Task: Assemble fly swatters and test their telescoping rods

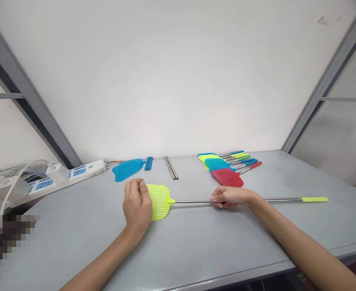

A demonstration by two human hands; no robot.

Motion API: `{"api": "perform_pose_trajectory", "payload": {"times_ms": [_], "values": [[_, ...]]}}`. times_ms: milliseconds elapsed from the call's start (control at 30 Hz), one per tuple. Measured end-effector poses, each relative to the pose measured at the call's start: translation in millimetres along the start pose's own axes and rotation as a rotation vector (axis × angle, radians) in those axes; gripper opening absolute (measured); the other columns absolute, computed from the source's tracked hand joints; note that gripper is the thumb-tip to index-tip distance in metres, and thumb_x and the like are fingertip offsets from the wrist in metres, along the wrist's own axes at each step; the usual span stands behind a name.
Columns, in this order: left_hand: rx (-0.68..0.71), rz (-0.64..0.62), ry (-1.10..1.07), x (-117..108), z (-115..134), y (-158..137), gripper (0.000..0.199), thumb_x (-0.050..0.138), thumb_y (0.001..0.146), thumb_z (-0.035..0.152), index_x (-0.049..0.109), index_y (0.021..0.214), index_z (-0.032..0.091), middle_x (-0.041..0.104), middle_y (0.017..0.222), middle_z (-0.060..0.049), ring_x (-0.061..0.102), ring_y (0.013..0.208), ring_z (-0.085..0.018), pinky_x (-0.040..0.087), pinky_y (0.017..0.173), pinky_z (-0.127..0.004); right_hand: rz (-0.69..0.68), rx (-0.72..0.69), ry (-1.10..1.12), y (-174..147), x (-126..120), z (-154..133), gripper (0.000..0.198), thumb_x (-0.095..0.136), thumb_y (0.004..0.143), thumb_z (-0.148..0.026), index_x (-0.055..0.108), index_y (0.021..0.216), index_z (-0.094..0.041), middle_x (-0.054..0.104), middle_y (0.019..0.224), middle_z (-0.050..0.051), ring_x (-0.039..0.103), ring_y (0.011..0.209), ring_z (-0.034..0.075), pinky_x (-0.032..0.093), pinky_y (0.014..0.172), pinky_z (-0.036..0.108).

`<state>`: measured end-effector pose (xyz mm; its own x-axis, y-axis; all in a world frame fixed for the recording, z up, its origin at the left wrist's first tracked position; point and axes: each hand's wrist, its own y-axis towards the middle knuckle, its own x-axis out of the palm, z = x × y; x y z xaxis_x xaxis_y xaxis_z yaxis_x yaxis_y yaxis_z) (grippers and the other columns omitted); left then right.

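Note:
A yellow-green fly swatter [162, 202] with a long metal rod lies level across my view, just above the grey table. My left hand [137, 204] is closed around the outer edge of its perforated head. Farther right, my right hand [228, 197] pinches the metal rod near its middle. The swatter's yellow-green grip [315, 199] extends to the right, past my right forearm. Part of the swatter's head is hidden behind my left hand, and part of the rod behind my right hand and wrist.
Several assembled swatters, with a red one [228, 177] in front, are stacked at the back right. Blue swatter heads [128, 169], two blue grips [148, 163] and metal tubes [171, 167] lie along the back. A white power strip [88, 167] with plugs and cables occupies the left side.

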<state>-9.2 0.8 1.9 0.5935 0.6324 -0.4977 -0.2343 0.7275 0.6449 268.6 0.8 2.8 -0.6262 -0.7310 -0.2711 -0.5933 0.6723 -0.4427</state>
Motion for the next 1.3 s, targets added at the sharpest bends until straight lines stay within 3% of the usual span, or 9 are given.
{"api": "perform_pose_trajectory", "payload": {"times_ms": [400, 533, 667, 733, 833, 967, 1200, 1300], "values": [[0.020, -0.034, -0.112, 0.7, 2.1, -2.6, 0.016, 0.030, 0.084, 0.027, 0.040, 0.073, 0.021, 0.045, 0.077, -0.001, 0.046, 0.075, -0.017, 0.036, 0.066, -0.027, -0.001, 0.010, 0.020, 0.0, 0.4, -2.2, 0.034, 0.042, 0.080, -0.039, 0.041, 0.056, -0.014, 0.021, 0.046, -0.008, 0.016, 0.040, 0.004, 0.011, 0.037, 0.020], [-0.074, -0.122, -0.164, 3.7, -4.3, 3.1, 0.018, 0.032, 0.083, 0.032, 0.043, 0.075, 0.021, 0.050, 0.077, 0.000, 0.048, 0.074, -0.017, 0.037, 0.065, -0.028, 0.003, 0.010, 0.025, -0.1, 0.0, -0.5, 0.035, 0.043, 0.080, -0.040, 0.042, 0.057, -0.014, 0.022, 0.046, -0.008, 0.016, 0.040, 0.004, 0.012, 0.038, 0.020], [-0.352, -0.334, -0.375, 5.8, -17.4, 18.9, 0.024, 0.047, 0.075, 0.044, 0.048, 0.080, 0.021, 0.055, 0.078, 0.000, 0.053, 0.070, -0.017, 0.040, 0.057, -0.027, 0.030, 0.015, -0.007, -0.6, -0.5, -0.1, 0.036, 0.041, 0.081, -0.041, 0.042, 0.057, -0.014, 0.022, 0.047, -0.008, 0.018, 0.040, 0.004, 0.013, 0.038, 0.019], [-0.555, -0.559, -0.594, 3.1, -20.3, 27.5, 0.029, 0.051, 0.071, 0.047, 0.051, 0.079, 0.019, 0.057, 0.072, -0.001, 0.056, 0.063, -0.018, 0.043, 0.052, -0.027, 0.040, 0.011, -0.031, -1.5, -1.5, -0.7, 0.037, 0.040, 0.081, -0.041, 0.043, 0.057, -0.014, 0.022, 0.047, -0.008, 0.019, 0.040, 0.004, 0.014, 0.038, 0.019], [-0.820, -0.838, -0.826, -5.4, -16.5, 36.7, 0.030, 0.056, 0.068, 0.047, 0.057, 0.074, 0.017, 0.063, 0.076, -0.007, 0.061, 0.070, -0.021, 0.049, 0.060, -0.032, 0.053, -0.005, -0.073, -4.0, -4.1, -2.2, 0.038, 0.039, 0.081, -0.042, 0.044, 0.057, -0.014, 0.023, 0.046, -0.007, 0.021, 0.040, 0.005, 0.014, 0.039, 0.020], [-0.929, -1.085, -0.897, -16.2, -4.2, 40.8, 0.036, 0.052, 0.069, 0.050, 0.062, 0.082, 0.017, 0.064, 0.089, -0.012, 0.061, 0.081, -0.028, 0.050, 0.067, -0.038, 0.064, -0.017, -0.099, -8.5, -8.0, -4.4, 0.038, 0.041, 0.081, -0.042, 0.046, 0.057, -0.013, 0.023, 0.047, -0.007, 0.021, 0.041, 0.005, 0.015, 0.040, 0.020], [-0.891, -1.074, -0.947, -20.2, 2.2, 40.0, 0.037, 0.055, 0.068, 0.048, 0.063, 0.085, 0.017, 0.064, 0.092, -0.013, 0.060, 0.083, -0.030, 0.050, 0.069, -0.040, 0.065, 0.006, -0.093, -13.9, -10.4, -6.8, 0.039, 0.041, 0.081, -0.044, 0.047, 0.058, -0.013, 0.022, 0.047, -0.007, 0.020, 0.042, 0.005, 0.014, 0.041, 0.021], [-0.782, -0.977, -0.915, -17.3, -4.4, 41.8, 0.038, 0.053, 0.069, 0.050, 0.062, 0.086, 0.017, 0.063, 0.090, -0.012, 0.061, 0.080, -0.027, 0.050, 0.064, -0.037, 0.074, 0.005, -0.097, -15.4, -10.8, -6.7, 0.039, 0.041, 0.081, -0.045, 0.046, 0.058, -0.014, 0.022, 0.048, -0.007, 0.019, 0.042, 0.005, 0.014, 0.041, 0.021]]}}
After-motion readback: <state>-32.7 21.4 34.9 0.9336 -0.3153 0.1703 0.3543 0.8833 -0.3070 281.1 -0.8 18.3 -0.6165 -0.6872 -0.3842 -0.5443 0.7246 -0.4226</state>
